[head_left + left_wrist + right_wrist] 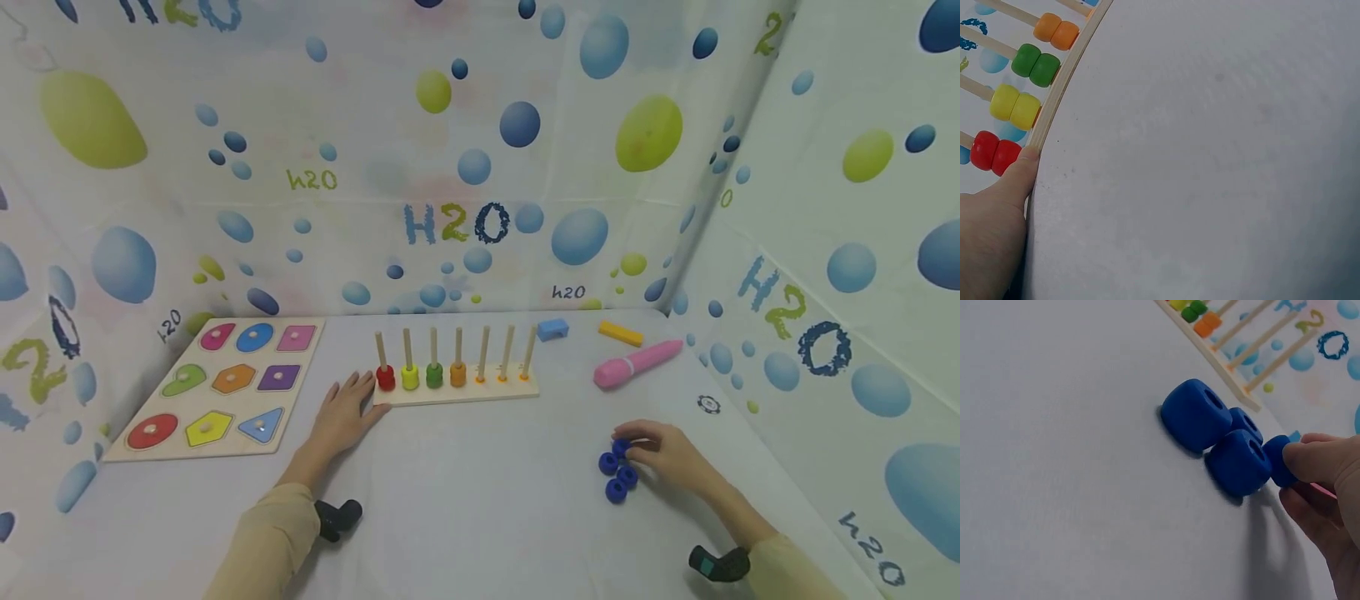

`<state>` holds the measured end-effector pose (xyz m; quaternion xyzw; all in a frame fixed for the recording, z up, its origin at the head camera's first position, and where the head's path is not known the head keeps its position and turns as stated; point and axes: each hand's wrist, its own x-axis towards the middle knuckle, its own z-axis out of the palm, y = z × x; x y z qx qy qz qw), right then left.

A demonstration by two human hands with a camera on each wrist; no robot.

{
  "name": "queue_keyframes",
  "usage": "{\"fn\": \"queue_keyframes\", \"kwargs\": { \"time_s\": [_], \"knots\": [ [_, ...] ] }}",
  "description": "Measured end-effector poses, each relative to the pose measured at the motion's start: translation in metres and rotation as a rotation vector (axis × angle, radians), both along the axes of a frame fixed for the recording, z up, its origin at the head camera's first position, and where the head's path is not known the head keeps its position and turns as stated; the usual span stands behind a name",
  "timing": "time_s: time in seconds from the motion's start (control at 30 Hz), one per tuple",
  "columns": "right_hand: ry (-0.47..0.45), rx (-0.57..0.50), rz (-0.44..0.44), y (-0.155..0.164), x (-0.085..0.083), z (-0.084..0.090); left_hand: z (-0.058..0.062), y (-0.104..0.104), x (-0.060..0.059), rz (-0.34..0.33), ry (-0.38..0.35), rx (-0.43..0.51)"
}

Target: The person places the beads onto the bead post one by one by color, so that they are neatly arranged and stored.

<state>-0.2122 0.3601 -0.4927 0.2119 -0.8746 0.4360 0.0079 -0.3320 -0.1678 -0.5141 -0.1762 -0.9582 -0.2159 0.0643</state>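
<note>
White cloth-covered table, walled on three sides by bubble-print "H2O" sheeting. Wooden peg rack stands mid-table; red, yellow, green and orange beads sit on its first four pegs. Left hand lies flat, fingers straight, fingertip against the rack's left end, holding nothing. Right hand, right of and nearer than the rack, pinches one blue bead in a cluster of four. Shape puzzle board left of the rack; pink marker, yellow block and blue block to its right.
</note>
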Motion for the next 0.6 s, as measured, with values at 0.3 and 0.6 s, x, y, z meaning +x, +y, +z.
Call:
{"fn": "queue_keyframes", "kwargs": {
  "time_s": [0.3,0.6],
  "knots": [
    [0.063,-0.070,-0.093,-0.055,-0.033,0.031,0.001,-0.001,0.000,0.004,-0.005,0.001],
    [0.186,-0.158,-0.074,-0.140,-0.073,0.076,0.002,0.000,0.002,-0.001,-0.001,0.018]
  ]
}}
